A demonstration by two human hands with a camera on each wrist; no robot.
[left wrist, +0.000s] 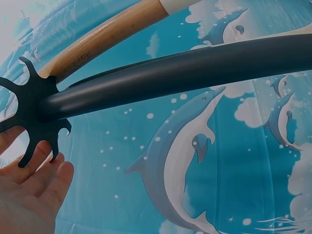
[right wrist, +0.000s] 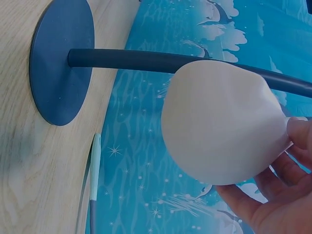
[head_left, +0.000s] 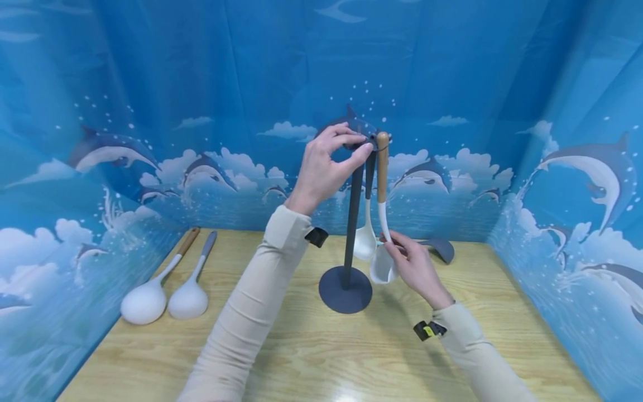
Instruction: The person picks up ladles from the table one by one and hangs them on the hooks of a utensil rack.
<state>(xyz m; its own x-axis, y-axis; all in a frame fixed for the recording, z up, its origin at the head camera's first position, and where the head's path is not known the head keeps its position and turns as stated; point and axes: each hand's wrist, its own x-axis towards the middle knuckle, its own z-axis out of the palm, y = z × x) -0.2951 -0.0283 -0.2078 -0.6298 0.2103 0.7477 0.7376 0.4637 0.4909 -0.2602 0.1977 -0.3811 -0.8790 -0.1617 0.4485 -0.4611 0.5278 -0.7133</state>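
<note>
A dark utensil stand [head_left: 353, 223] with a round base rises from the table. My left hand [head_left: 326, 162] pinches its hooked top ring [left wrist: 36, 109] between thumb and fingers. A ladle with a wooden handle [head_left: 382, 173] and white bowl [right wrist: 219, 122] stands upright at the ring's right side, handle end up. My right hand [head_left: 414, 265] grips it low, by the white neck just above the bowl. Whether a hook bears the handle's end is unclear. Behind the pole hangs a second white utensil [head_left: 365, 243] with a dark handle, its bowl facing forward.
Two white ladles lie at the table's left, one with a wooden handle [head_left: 188, 241], one with a grey handle [head_left: 209, 244]. Behind my right hand lies a dark-headed utensil [head_left: 443, 250], partly hidden. Dolphin-printed curtains [head_left: 281, 67] enclose the wooden table [head_left: 321, 357].
</note>
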